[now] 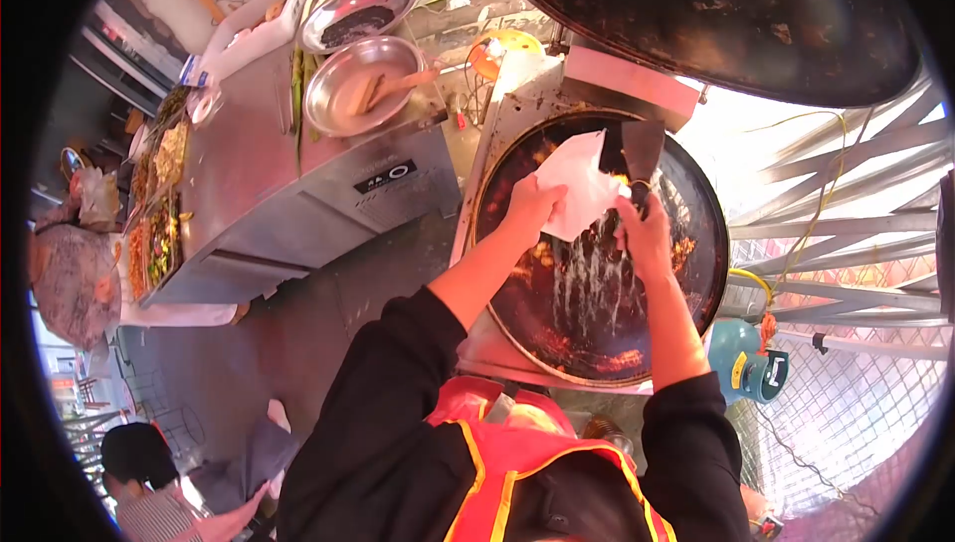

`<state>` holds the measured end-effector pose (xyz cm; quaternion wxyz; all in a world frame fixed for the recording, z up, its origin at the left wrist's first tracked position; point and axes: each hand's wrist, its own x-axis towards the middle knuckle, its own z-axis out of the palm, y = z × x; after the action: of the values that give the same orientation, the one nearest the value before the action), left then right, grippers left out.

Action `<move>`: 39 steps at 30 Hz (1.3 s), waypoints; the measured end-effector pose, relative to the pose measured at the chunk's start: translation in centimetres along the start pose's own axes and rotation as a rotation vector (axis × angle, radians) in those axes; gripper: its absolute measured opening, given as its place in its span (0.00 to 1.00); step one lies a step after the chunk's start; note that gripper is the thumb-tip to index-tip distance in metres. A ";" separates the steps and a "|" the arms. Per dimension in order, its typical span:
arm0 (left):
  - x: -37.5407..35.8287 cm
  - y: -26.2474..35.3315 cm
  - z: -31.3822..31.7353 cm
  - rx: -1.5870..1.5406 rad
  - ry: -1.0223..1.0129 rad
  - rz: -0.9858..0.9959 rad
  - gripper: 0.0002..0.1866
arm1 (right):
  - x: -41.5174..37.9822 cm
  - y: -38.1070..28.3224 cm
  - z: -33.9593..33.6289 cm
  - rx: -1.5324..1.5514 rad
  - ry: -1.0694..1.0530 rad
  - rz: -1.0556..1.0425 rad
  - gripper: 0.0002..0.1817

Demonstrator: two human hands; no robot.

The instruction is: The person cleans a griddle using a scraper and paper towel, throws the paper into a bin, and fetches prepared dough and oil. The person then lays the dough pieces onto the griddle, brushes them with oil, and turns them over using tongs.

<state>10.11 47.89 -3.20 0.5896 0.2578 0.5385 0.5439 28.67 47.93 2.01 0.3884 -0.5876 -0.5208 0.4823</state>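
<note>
Over a large round dark griddle (527,313), my left hand (532,212) grips a white paper bag (577,184) by its left side. My right hand (645,234) is closed beside the bag's right edge, around the handle end of a flat metal scraper (643,147) whose blade points away from me. Something small and yellowish shows at the bag's right edge, between the hands; I cannot make out what it is. Whitish streaks and browned bits lie on the griddle below the hands.
A raised round lid (716,15) hangs beyond the griddle. At left, a steel counter (259,174) bears metal bowls (343,104), a white tray (254,30) and food trays (159,234). A teal gas cylinder (731,358) stands right. A person (149,492) is at lower left.
</note>
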 end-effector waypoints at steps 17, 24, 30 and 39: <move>-8.6 -0.8 -9.2 0.778 0.269 0.401 0.26 | 14.8 -3.5 -1.7 -1.250 -0.648 -0.719 0.18; -18.3 -6.6 -13.2 0.713 0.405 0.170 0.20 | 22.6 -2.2 3.2 -1.394 -0.851 -0.892 0.16; -18.5 -5.8 -13.3 0.721 0.462 0.187 0.17 | 23.7 -3.7 5.5 -1.455 -0.935 -1.146 0.15; -17.6 -5.8 -12.3 0.658 0.472 0.178 0.16 | 26.5 -2.3 4.6 -1.658 -0.904 -0.977 0.25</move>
<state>3.97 26.65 -5.61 0.2868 0.3464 0.7796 0.4359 23.47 74.24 -1.15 -0.2117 -0.1621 -0.9621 -0.0579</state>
